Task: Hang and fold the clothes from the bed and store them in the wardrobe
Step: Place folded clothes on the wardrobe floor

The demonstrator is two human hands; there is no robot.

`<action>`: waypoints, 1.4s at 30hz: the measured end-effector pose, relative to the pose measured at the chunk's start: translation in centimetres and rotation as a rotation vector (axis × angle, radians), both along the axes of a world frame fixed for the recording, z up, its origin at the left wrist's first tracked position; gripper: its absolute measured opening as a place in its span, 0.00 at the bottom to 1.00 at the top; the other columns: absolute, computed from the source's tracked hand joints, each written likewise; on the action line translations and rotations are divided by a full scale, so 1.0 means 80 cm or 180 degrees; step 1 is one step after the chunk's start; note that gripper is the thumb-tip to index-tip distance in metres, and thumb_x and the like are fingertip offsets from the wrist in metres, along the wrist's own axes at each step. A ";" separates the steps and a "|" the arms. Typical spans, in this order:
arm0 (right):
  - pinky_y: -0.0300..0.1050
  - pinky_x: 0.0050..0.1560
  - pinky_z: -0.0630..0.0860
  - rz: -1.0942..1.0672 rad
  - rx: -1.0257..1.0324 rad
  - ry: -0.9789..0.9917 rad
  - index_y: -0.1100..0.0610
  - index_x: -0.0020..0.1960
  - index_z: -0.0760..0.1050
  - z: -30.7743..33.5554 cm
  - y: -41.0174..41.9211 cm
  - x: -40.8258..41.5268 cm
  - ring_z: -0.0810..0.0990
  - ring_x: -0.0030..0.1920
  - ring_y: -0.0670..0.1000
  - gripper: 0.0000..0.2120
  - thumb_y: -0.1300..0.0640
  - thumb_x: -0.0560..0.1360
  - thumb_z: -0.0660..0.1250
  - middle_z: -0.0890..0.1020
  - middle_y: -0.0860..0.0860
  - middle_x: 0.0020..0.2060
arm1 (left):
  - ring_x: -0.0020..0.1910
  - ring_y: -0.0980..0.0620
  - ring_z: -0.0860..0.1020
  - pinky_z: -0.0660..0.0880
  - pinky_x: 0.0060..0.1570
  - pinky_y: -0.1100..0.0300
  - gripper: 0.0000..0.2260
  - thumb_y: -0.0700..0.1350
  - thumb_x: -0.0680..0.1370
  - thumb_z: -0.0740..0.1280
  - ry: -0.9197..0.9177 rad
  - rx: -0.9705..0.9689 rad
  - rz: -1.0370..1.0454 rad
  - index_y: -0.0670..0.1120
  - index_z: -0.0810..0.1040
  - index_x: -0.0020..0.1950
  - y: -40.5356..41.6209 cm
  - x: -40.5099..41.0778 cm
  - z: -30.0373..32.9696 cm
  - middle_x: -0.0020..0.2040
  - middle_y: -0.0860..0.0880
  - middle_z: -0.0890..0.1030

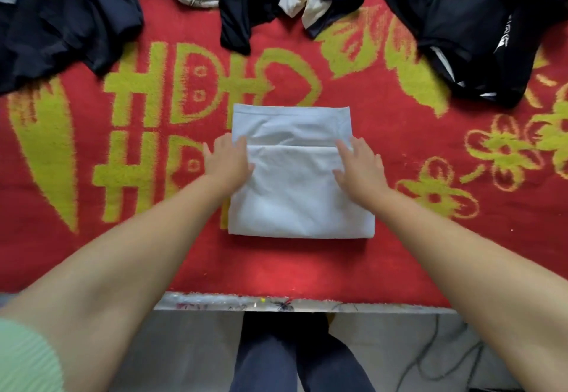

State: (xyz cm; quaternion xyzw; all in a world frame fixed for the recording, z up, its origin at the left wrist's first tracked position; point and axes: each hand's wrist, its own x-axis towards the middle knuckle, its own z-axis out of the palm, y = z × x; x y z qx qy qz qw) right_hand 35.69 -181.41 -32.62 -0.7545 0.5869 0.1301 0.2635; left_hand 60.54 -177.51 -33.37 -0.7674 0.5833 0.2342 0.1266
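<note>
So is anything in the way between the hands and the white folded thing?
No, nothing is in the way. The left hand and the right hand already rest on the white folded garment, one at each side. The dark clothes lie apart, farther back on the red blanket. The wardrobe is not in view.

Head view, looking down, bed [307,268] close

Both hands, left [227,158] and right [359,161], rest flat on a folded white garment [295,195].
</note>
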 end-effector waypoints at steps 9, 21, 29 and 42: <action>0.76 0.68 0.45 0.1033 0.0461 0.0541 0.45 0.79 0.38 -0.055 0.076 -0.006 0.33 0.77 0.57 0.33 0.39 0.81 0.51 0.34 0.51 0.77 | 0.73 0.48 0.28 0.37 0.71 0.35 0.39 0.67 0.77 0.54 0.0304 0.0425 -0.0874 0.53 0.33 0.77 0.131 -0.060 -0.064 0.75 0.46 0.28; 0.66 0.73 0.50 0.1643 0.0533 0.0813 0.51 0.79 0.42 -0.026 0.077 -0.020 0.44 0.78 0.63 0.35 0.69 0.78 0.51 0.43 0.55 0.79 | 0.79 0.49 0.51 0.45 0.75 0.53 0.29 0.38 0.79 0.57 0.0565 0.0440 -0.1493 0.45 0.52 0.79 0.123 -0.001 -0.033 0.80 0.44 0.50; 0.35 0.59 0.67 0.1639 0.2414 0.0184 0.49 0.78 0.57 0.060 0.024 -0.015 0.73 0.66 0.52 0.31 0.66 0.77 0.53 0.72 0.51 0.69 | 0.40 0.48 0.73 0.65 0.37 0.57 0.08 0.37 0.76 0.58 0.1786 0.1679 -0.0832 0.47 0.71 0.40 0.086 0.023 0.035 0.39 0.47 0.76; 0.58 0.69 0.62 -0.0357 0.0171 -0.0082 0.56 0.77 0.58 0.005 -0.104 0.029 0.62 0.73 0.61 0.25 0.61 0.80 0.56 0.62 0.61 0.74 | 0.63 0.40 0.70 0.68 0.59 0.47 0.18 0.43 0.79 0.60 0.0649 0.0095 0.0669 0.44 0.67 0.69 -0.100 0.038 -0.006 0.67 0.39 0.70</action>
